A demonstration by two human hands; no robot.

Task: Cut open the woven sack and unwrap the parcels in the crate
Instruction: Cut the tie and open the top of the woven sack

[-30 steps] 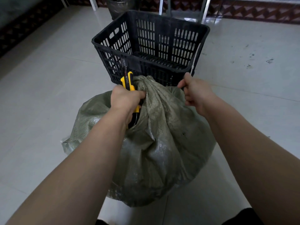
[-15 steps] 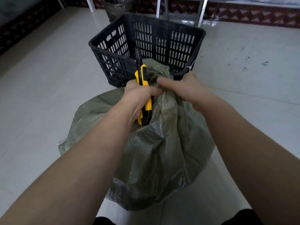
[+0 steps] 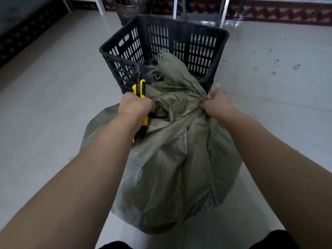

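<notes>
A bulging grey-green woven sack (image 3: 170,168) stands on the pale tiled floor (image 3: 53,105), its frayed neck leaning away over the near rim of the black slotted plastic crate (image 3: 197,45). The left hand (image 3: 134,108) clenches a yellow-and-black utility knife (image 3: 139,88), lengthwise blade-first towards the crate. The right hand (image 3: 218,105) grips bunched sack cloth.
</notes>
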